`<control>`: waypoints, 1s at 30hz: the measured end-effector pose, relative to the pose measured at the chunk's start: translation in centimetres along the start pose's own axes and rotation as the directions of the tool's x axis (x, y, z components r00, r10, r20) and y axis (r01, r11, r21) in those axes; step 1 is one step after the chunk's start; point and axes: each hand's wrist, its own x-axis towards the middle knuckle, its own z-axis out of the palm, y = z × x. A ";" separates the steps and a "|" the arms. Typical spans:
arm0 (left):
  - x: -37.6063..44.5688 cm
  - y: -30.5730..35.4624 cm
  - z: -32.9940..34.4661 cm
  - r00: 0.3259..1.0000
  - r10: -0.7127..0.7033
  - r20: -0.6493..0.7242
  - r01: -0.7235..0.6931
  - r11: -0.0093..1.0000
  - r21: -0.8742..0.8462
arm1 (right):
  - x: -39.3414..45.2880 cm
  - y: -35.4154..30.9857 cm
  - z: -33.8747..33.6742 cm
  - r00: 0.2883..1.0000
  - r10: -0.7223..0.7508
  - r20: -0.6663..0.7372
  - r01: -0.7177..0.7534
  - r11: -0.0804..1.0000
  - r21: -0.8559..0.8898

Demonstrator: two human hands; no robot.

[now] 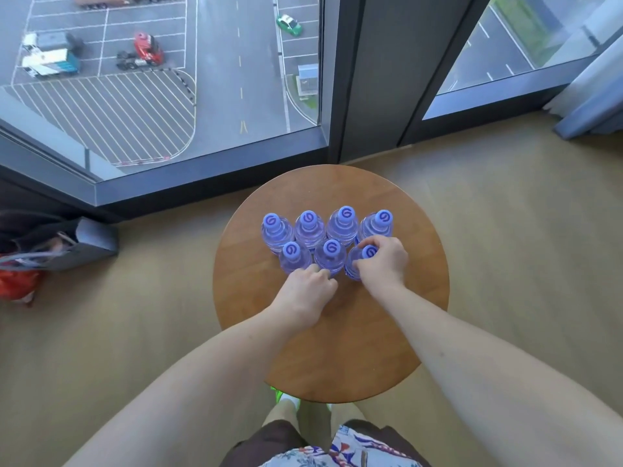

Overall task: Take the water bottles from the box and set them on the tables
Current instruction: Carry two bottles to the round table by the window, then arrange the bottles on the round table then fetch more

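Right hand (pixel 382 261) grips the upright front-right water bottle (pixel 354 267) by its neck on the round worktop (pixel 337 348); left hand (pixel 308 291), curled, touches the middle front bottle (pixel 329 256).

One camera sits on the person's head; it looks forward and steeply down, close above the round worktop (pixel 337 348) by the window (pixel 161 79).

right hand (pixel 382 262) hides front-right bottle (pixel 354 264) at 3 o'clock | left hand (pixel 308 291) fingertips tucked, contact unclear | bag (pixel 50 251) cut off at 9 o'clock
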 end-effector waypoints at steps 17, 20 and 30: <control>-0.2 0.9 0.0 0.998 -0.021 -0.055 0.021 1.000 -0.007 | -1.2 0.7 -0.9 0.998 -0.054 0.046 0.054 0.999 0.005; -0.7 1.3 -1.5 0.994 -0.050 -0.098 0.044 0.997 -0.066 | -1.9 0.2 -1.9 0.997 -0.056 0.059 0.055 0.998 0.007; -1.4 0.6 -12.8 0.976 -0.073 -0.204 0.061 0.996 -0.062 | -4.8 -3.9 -8.0 0.990 -0.132 -0.055 0.135 0.989 0.057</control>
